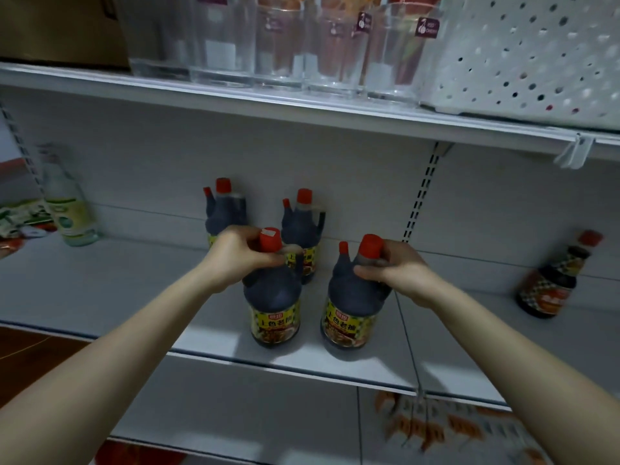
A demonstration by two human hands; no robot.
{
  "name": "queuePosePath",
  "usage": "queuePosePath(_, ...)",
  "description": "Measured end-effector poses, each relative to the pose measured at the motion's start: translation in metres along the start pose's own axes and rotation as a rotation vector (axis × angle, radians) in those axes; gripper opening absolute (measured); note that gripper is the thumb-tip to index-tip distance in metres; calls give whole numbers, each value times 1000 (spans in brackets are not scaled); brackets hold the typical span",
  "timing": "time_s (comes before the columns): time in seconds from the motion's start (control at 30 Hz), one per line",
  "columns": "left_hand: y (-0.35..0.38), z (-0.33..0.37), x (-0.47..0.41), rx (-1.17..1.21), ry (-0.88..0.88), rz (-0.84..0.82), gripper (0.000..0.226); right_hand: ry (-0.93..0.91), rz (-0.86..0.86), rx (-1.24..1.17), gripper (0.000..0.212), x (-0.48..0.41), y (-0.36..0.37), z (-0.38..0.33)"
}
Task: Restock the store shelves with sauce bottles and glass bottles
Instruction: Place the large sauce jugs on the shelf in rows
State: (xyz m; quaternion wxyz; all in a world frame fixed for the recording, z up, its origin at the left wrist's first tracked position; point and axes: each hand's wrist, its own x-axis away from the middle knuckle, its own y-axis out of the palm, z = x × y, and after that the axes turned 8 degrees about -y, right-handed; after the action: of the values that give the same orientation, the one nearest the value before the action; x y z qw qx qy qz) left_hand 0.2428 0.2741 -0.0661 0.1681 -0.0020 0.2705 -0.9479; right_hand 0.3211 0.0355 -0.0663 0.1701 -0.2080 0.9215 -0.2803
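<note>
A: Red caps, dark sauce, four handled jugs on the white middle shelf [110, 286]. Head view only. Two stand at the back panel: back-left jug [225, 209] and back-right jug [303, 223], both upright, apart from each other.

B: And the front pair?

A: Front-left jug [273, 307] and front-right jug [352, 313], upright on the shelf near its front edge, yellow labels facing out, a gap between them. The front-left one stands just ahead of the back-right one and partly covers it.

B: Hands?

A: Left hand [243, 255] is closed around the neck and shoulder of the front-left jug, fingers curled below the cap. Right hand [394, 268] is closed on the neck and handle side of the front-right jug, thumb across the shoulder. Whether either base is lifted off the shelf, cannot tell; both look seated.

B: Anything else on that level?

A: Far left, a pale clear bottle [68, 209] with a green-white label, blurred, beside some packets [20, 219]. Far right, a smaller brown sauce bottle [553, 280], red cap, well apart from the jugs.

B: Above?

A: Upper shelf [302, 115] holds a row of clear drinking glasses [278, 48] with small maroon stickers, then a white perforated basket [523, 58] to their right. A cardboard box [60, 28] sits at the left end.
</note>
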Motion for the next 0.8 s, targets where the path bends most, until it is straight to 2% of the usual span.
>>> queuePosePath(0.17, 6, -8, -10, -13, 30, -25, 15, 26, -31, 7, 26, -7, 5, 11)
queuePosePath(0.33, 12, -12, -21, -20, 65, -59, 21, 29, -53, -16, 22, -13, 7, 14)
queuePosePath(0.4, 18, -13, -23, -12, 89, -44, 14, 42, -52, -40, 22, -16, 8, 15)
queuePosePath(0.57, 25, -23, -28, 21, 130, 24, 17, 62, 10, -99, 25, -13, 12, 21)
queuePosePath(0.63, 30, -32, -24, 47, 159, 104, 31, 18, 120, -97, 26, -7, 16, 26)
queuePosePath(0.7, 38, -45, -14, 175, 97, 187, 56, -2, 281, -150, 37, 4, 26, 37)
queuePosePath(0.8, 53, -75, 5, 359, -36, 151, 89, 5, 365, -270, 54, 29, 47, 64)
